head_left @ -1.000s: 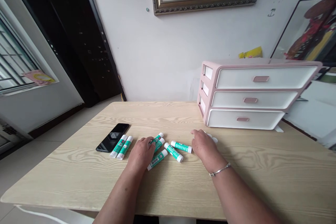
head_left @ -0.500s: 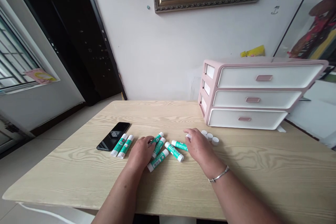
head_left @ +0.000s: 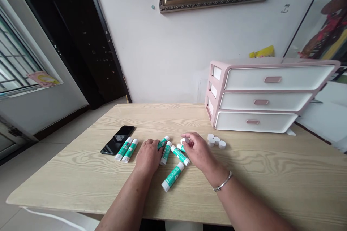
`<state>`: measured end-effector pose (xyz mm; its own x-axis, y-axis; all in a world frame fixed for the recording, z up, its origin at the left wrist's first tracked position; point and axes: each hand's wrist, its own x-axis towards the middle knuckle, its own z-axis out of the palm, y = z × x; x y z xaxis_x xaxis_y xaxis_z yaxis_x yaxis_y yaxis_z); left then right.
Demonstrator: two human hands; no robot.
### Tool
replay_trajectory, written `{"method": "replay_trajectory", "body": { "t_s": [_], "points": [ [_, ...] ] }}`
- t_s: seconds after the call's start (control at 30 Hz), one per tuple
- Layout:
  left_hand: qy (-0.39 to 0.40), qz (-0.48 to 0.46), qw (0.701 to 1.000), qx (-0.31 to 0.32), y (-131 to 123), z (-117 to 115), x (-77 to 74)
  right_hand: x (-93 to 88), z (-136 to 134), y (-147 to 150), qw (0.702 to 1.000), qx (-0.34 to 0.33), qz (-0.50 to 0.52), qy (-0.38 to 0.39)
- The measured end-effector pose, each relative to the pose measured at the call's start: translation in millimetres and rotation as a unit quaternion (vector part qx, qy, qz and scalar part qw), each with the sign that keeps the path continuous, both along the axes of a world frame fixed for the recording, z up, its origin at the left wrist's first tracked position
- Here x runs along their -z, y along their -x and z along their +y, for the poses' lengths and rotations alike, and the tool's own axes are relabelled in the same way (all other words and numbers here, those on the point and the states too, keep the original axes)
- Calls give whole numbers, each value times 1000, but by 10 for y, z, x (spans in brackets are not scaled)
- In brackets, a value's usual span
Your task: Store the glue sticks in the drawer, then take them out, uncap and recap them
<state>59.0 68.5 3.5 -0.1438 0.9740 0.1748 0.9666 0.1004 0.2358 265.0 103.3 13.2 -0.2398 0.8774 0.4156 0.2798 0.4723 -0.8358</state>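
Note:
My left hand (head_left: 148,154) rests on the table with its fingers closed round a green-and-white glue stick (head_left: 163,142). Between the thumb and fingers of my right hand (head_left: 200,150) is a white cap (head_left: 185,140). Below that cap, another glue stick (head_left: 180,147) lies partly hidden by the right hand. Between the hands lie a glue stick (head_left: 166,153) and a second, slanted glue stick (head_left: 180,155). Closer to me is a separate glue stick (head_left: 172,177). Several loose white caps (head_left: 217,140) sit right of my right hand.
Two glue sticks (head_left: 130,150) lie side by side left of my left hand, beside a black phone (head_left: 117,140). A pink-and-white drawer unit (head_left: 261,101) stands at the back right of the wooden table (head_left: 81,177). A framed picture (head_left: 217,5) hangs on the wall.
My right hand has moved left with the white cap, uncovering more of the loose caps. The nearest glue stick has shifted right and toward me, and the one by my left fingers has turned more upright.

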Motion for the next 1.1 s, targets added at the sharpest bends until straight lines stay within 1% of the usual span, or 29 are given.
{"method": "replay_trajectory", "body": {
  "t_s": [0.03, 0.07, 0.1, 0.13, 0.17, 0.2, 0.23, 0.27, 0.3, 0.33, 0.37, 0.47, 0.57, 0.67, 0.73, 0.83, 0.9, 0.97, 1.03, 1.1],
  "points": [
    [1, 1, 1000, -3, -9, -2, -6, -38, -48, -6, 998, -52, 24, 34],
    [2, 2, 1000, -6, -16, -5, -11, -76, -97, -22, 989, -121, 42, 76],
    [4, 1, 1000, -10, -20, -7, -17, -114, -147, -45, 970, -200, 52, 125],
    [6, -1, 1000, -14, -23, -10, -23, -152, -197, -73, 941, -284, 53, 176],
    [8, -4, 1000, -18, -25, -14, -30, -187, -247, -102, 902, -365, 41, 227],
    [8, -8, 1000, -21, -25, -17, -36, -220, -295, -125, 856, -436, 20, 277],
    [8, -12, 1000, -23, -26, -22, -42, -248, -340, -140, 811, -490, -7, 320],
    [7, -16, 1000, -24, -26, -26, -48, -270, -380, -144, 774, -524, -36, 354],
    [7, -21, 999, -24, -26, -30, -52, -286, -413, -137, 750, -541, -62, 375],
    [7, -25, 999, -24, -26, -34, -56, -296, -437, -123, 741, -544, -83, 385],
    [7, -29, 999, -24, -25, -37, -57, -300, -452, -105, 746, -535, -96, 385],
    [9, -39, 999, -25, -16, -40, -48, -296, -444, -60, 785, -484, -120, 367],
    [8, -46, 999, -22, -2, -38, -24, -276, -395, -58, 818, -432, -160, 345],
    [7, -55, 998, -15, 10, -42, -5, -233, -352, -70, 826, -407, -179, 346],
    [5, -66, 998, -10, 20, -47, 5, -199, -331, -75, 827, -403, -172, 353],
    [-2, -94, 995, -11, 42, -53, 21, -172, -308, -79, 838, -397, -155, 340],
    [-11, -120, 993, -17, 58, -58, 27, -173, -293, -72, 849, -399, -121, 325],
    [-17, -143, 989, -22, 64, -74, 12, -175, -273, -51, 868, -390, -45, 304],
    [-25, -182, 983, -14, 53, -112, -35, -171, -241, -21, 891, -356, 55, 275],
    [-39, -266, 963, 16, 26, -173, -115, -164, -196, 6, 911, -299, 145, 245]
  ]
}}
